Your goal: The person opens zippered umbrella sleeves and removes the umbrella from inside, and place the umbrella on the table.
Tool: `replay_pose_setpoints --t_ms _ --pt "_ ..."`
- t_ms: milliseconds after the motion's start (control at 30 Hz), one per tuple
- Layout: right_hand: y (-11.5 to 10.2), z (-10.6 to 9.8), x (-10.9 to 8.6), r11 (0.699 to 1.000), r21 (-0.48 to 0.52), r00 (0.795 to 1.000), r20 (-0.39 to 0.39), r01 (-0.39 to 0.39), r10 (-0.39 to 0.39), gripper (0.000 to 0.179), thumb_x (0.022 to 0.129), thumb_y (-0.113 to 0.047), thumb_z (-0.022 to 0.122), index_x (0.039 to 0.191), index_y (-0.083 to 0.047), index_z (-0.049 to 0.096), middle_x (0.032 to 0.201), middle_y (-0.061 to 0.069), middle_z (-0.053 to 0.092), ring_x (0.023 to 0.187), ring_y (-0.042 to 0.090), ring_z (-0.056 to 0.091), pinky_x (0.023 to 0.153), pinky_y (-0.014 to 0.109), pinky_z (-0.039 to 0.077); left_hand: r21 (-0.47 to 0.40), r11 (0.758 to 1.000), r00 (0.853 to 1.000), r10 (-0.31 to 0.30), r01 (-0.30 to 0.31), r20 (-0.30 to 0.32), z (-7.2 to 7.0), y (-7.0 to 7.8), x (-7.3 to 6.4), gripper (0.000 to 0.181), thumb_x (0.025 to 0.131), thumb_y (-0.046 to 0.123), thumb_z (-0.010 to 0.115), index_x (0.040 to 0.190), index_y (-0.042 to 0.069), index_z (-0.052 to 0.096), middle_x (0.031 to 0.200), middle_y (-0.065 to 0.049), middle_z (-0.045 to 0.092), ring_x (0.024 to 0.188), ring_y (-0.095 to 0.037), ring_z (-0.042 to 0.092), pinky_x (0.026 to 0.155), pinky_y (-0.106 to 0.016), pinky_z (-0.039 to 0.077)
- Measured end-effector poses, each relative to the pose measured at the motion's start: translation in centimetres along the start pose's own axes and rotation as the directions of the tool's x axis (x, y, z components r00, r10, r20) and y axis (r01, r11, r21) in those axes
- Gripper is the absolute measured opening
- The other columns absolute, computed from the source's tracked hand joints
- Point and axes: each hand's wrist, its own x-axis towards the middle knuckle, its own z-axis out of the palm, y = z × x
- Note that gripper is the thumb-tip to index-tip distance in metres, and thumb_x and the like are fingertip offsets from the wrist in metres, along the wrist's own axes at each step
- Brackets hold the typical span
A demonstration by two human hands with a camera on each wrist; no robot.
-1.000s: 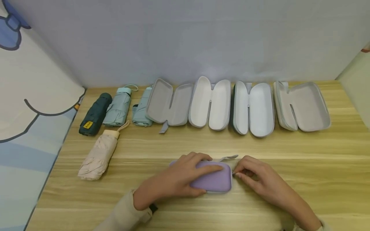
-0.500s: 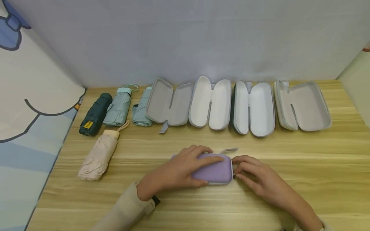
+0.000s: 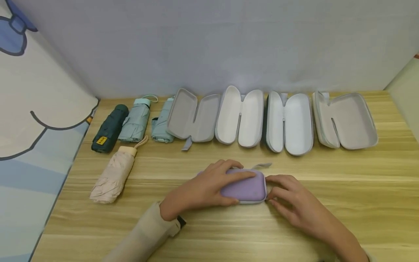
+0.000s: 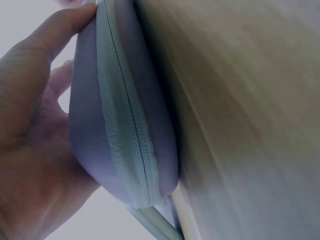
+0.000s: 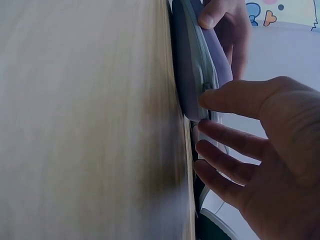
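Note:
A closed purple zippered case lies lengthwise on the table in front of me. My left hand grips it from above, its thumb on the near side and fingers over the top and far edge. In the left wrist view the pale zipper band runs closed along the side. At the case's right end my right hand pinches the small zipper pull between thumb and index finger, by the near corner. Its other fingers spread beside the end. A grey strap sticks out behind the case.
Several open cases stand along the back, among them a grey one and a white-lined one. Folded umbrellas lie at left: dark green, light teal, another teal beside the grey case, and beige.
Both hands and the purple case have shifted a little away from me. The right hand's pinch has moved from the middle of the right end to its near corner.

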Motion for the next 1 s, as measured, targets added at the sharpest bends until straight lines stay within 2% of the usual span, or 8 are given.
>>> replay_pose_setpoints --t_ms 100,300,367,433,500,567,800,1000 --pt "-0.1 0.0 0.0 1.000 -0.016 1.000 0.004 0.003 -0.003 0.031 0.078 -0.004 0.085 0.092 -0.027 0.071 0.134 0.002 0.065 0.124 0.024 0.060 0.107 0.030 0.047 0.003 1.000 1.000 0.000 0.000 -0.006 -0.1 0.1 0.2 0.076 0.092 0.044 0.079 0.158 0.039 0.042 0.151 -0.002 0.049 0.131 -0.020 0.052 0.102 -0.040 0.048" --pt "-0.1 0.0 -0.2 1.000 -0.023 1.000 -0.004 0.005 -0.005 0.029 0.081 -0.006 0.085 0.096 -0.027 0.072 0.137 0.004 0.062 0.126 0.026 0.059 0.114 0.017 0.038 0.010 1.000 1.000 -0.020 0.020 -0.009 0.0 0.1 0.7 0.078 0.091 0.046 0.080 0.158 0.041 0.041 0.151 -0.002 0.050 0.131 -0.020 0.052 0.102 -0.040 0.048" --pt "-0.1 0.0 -0.2 1.000 -0.023 1.000 -0.004 0.005 -0.005 0.027 0.084 -0.007 0.084 0.097 -0.027 0.073 0.138 0.005 0.061 0.125 0.026 0.060 0.111 0.022 0.044 0.009 1.000 1.000 -0.026 0.026 -0.011 0.1 0.1 0.7 0.078 0.091 0.046 0.080 0.158 0.041 0.042 0.151 -0.002 0.051 0.131 -0.020 0.052 0.103 -0.040 0.048" --pt "-0.1 0.0 -0.2 1.000 -0.020 1.000 -0.004 0.004 -0.004 0.027 0.083 -0.006 0.084 0.097 -0.027 0.073 0.139 0.006 0.060 0.121 0.027 0.063 0.103 0.033 0.053 0.005 1.000 0.999 -0.030 0.030 -0.015 0.1 0.1 0.8 0.078 0.091 0.046 0.080 0.158 0.041 0.042 0.150 -0.002 0.051 0.131 -0.019 0.052 0.103 -0.040 0.048" --pt "-0.2 0.0 -0.1 1.000 -0.011 1.000 -0.009 0.000 0.000 0.030 0.079 -0.004 0.085 0.094 -0.026 0.072 0.139 0.009 0.059 0.119 0.029 0.064 0.094 0.043 0.059 0.003 1.000 0.999 -0.030 0.031 -0.021 0.1 0.1 0.9 0.077 0.091 0.045 0.080 0.158 0.041 0.042 0.150 -0.002 0.051 0.131 -0.020 0.052 0.102 -0.040 0.048" --pt "-0.3 0.1 0.1 1.000 -0.002 1.000 -0.018 -0.003 0.003 0.033 0.075 0.000 0.087 0.091 -0.025 0.071 0.140 0.011 0.057 0.119 0.029 0.063 0.090 0.046 0.060 -0.001 1.000 0.999 -0.030 0.030 -0.027 0.1 0.2 0.9 0.077 0.091 0.045 0.079 0.158 0.041 0.041 0.150 -0.002 0.051 0.130 -0.020 0.052 0.101 -0.039 0.047" --pt "-0.5 0.3 0.2 1.000 0.007 0.998 -0.057 -0.007 0.008 0.034 0.072 0.000 0.089 0.084 -0.026 0.071 0.144 0.014 0.055 0.125 0.030 0.056 0.097 0.029 0.053 0.002 0.999 0.998 -0.041 0.042 -0.037 0.2 0.4 1.0 0.076 0.093 0.046 0.077 0.159 0.041 0.040 0.152 -0.003 0.049 0.133 -0.022 0.050 0.104 -0.041 0.046" --pt "-0.5 0.7 0.3 0.999 0.032 0.997 -0.075 0.004 -0.001 0.035 0.070 0.002 0.089 0.085 -0.024 0.072 0.145 0.016 0.054 0.126 0.030 0.056 0.100 0.022 0.051 0.006 0.999 0.998 -0.032 0.032 -0.049 0.3 0.5 1.3 0.076 0.093 0.044 0.078 0.159 0.039 0.041 0.150 -0.004 0.051 0.133 -0.022 0.050 0.104 -0.040 0.046"
